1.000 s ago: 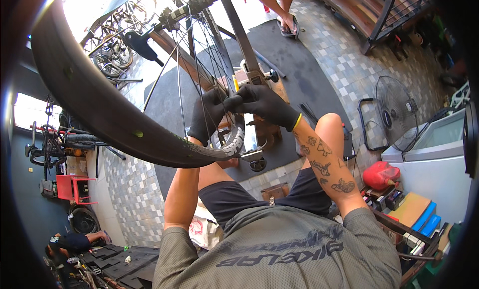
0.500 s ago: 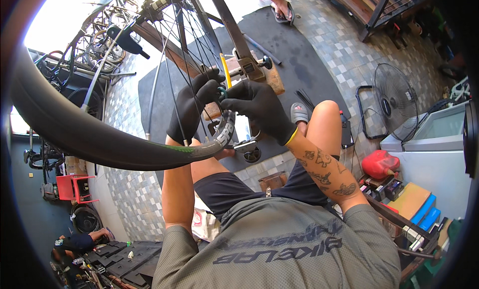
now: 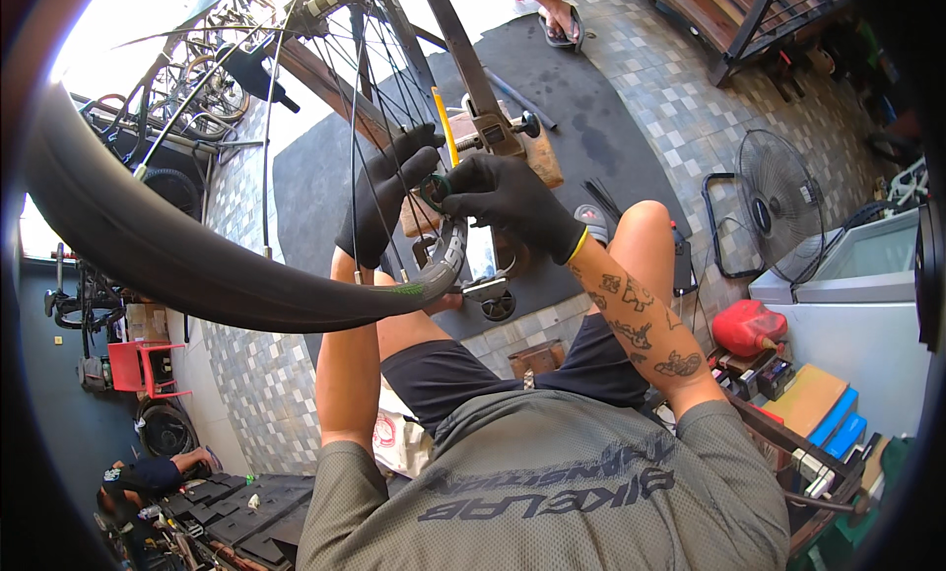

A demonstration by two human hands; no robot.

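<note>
A bicycle wheel with black tyre point(image 3: 148, 256) and thin spokes point(image 3: 355, 88) stands in front of me in a metal stand point(image 3: 473, 68). Both my hands wear black gloves. My left hand point(image 3: 384, 201) reaches between the spokes and rests at the silver rim point(image 3: 448, 261). My right hand point(image 3: 507, 201) pinches a small dark green roll point(image 3: 435, 188) against the rim, close to the left fingers. A yellow lever point(image 3: 445, 128) sticks up just above the hands.
A dark mat point(image 3: 591, 108) covers the tiled floor under the stand. A floor fan point(image 3: 778, 201), a red container point(image 3: 746, 327) and a white chest point(image 3: 867, 305) stand at right. Bicycles point(image 3: 187, 88) are parked at left. Another person's sandalled feet point(image 3: 557, 9) show at top.
The wheel and both hands have shifted a little rightward and lower in view. The right hand now holds the small roll nearer the rim, with the left fingers closing in beside it.
</note>
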